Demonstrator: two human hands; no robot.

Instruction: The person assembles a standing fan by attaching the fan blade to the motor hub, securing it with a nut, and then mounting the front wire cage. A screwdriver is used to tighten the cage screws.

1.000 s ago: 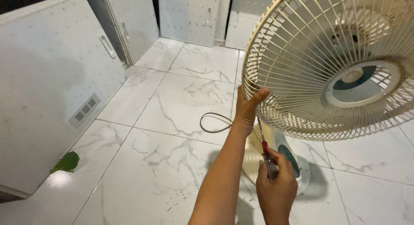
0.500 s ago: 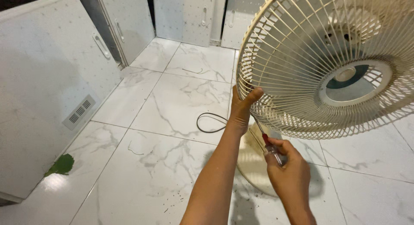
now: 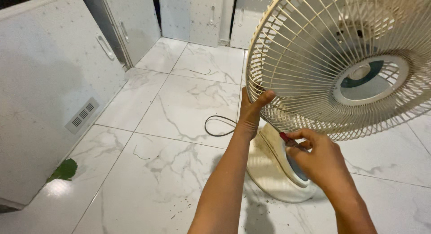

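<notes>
Marble floor | left hand grips fan grille rim at 9 o'clock | right hand pinches screwdriver | grille likely light, springy; hold rim.

White marble-look floor tiles; white speckled cabinet doors; green leaf.
</notes>
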